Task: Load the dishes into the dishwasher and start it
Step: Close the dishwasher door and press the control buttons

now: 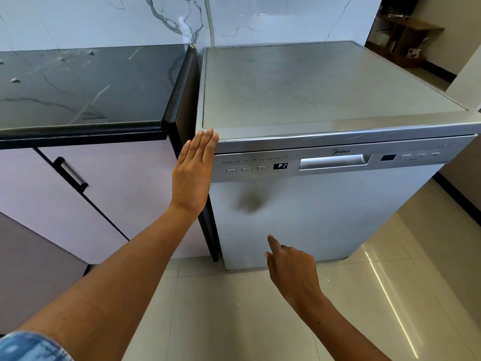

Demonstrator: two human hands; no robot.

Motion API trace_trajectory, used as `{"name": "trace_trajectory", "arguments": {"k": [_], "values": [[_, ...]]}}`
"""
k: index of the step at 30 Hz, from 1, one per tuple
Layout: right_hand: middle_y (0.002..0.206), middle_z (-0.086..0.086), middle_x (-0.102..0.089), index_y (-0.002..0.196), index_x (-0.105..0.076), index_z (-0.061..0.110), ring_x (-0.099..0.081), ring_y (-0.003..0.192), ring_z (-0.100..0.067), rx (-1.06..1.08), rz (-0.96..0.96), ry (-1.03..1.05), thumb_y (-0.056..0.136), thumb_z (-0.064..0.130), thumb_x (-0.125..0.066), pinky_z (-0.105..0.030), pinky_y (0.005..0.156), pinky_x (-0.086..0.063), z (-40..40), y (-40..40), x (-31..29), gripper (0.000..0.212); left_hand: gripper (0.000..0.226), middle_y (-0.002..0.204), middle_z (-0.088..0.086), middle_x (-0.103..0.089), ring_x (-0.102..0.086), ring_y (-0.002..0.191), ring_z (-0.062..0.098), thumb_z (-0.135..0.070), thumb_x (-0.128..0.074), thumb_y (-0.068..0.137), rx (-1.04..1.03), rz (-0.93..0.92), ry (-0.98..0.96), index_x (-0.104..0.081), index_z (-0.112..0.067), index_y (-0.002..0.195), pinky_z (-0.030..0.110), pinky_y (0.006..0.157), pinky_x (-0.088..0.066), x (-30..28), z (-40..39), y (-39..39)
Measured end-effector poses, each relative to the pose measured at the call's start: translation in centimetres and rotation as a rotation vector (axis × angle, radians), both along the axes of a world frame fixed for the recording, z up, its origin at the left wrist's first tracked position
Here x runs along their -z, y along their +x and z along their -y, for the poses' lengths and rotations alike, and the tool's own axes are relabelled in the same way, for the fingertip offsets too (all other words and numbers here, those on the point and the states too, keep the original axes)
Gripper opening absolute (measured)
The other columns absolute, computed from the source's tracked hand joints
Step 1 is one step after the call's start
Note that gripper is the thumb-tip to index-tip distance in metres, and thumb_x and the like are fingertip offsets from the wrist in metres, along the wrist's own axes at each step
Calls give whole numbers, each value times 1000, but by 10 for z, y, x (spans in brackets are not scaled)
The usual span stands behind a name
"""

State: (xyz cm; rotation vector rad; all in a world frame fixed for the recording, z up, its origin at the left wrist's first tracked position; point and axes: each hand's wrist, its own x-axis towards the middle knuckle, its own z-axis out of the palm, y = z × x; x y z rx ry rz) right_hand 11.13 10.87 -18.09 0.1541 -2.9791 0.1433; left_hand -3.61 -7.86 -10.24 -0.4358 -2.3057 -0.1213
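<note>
Dishwasher [325, 178] fills the right half of the head view, silver, freestanding, door fully closed, flat top bare. Black marble bench [86, 87] sits just left of it, touching side to side, pale cabinet doors below; no dishes visible on it or anywhere in frame. Left hand [194, 173] is flat, fingers straight and pressed together, fingertips at the top left corner of the dishwasher, by the edge of the control strip; contact looks likely but cannot tell for sure. Right hand [291, 264] hangs low in front of the door, index finger stuck out toward the door, other fingers curled, holding nothing, apart from the panel. Recessed door handle [334, 162] mid-strip, untouched. Three small buttons [246, 169] at left of strip, then a lit display [280, 166] reading P2, so power is on and a program looks selected. Progress judgement: loading looks done since the door is shut and no dishes are out, though the inside is hidden; left is probably pressing start, likely among the buttons on the right side of the strip.
</note>
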Motion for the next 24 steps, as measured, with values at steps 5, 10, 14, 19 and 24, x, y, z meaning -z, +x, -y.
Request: {"name": "trace_trajectory", "arguments": {"k": [5,10,14,19,24], "values": [[35,4,-48,88,-74,10,-38,22,-10,-13,-102,-36,54,26,-89,-9,33,-14,2,-2,0,41,77,141,12,-47,-43,132,26,12,-76,68,-9,21,-8,-45,-3,137,37,111,-27,0,0,0],[36,6,-48,85,-73,10,-37,23,-6,-15,-152,-86,58,24,-86,-3,45,1,3,4,-10,33,80,140,13,-49,-46,129,27,11,-79,65,-41,82,-57,-47,-3,136,36,109,-28,-7,-1,2],[37,9,-48,89,-73,9,-38,23,-5,-27,-165,-124,59,25,-86,-2,41,-5,6,15,-19,36,73,148,12,-37,-35,137,25,7,-70,79,-77,232,-72,-37,-5,143,33,112,-21,-20,-5,15],[38,9,-48,91,-73,8,-37,24,-4,-45,-225,-170,65,27,-79,-2,42,-5,7,36,-51,33,56,141,15,-46,-44,131,30,-2,-68,82,0,230,-96,-48,-3,135,44,109,-31,-43,0,83],[41,4,-51,93,-75,13,-36,26,-5,-21,-402,-203,92,34,-53,-13,25,-28,21,66,-124,30,42,143,8,-45,-35,136,17,-25,-35,96,90,154,-43,-48,-9,133,34,109,-24,-80,34,212]]}}
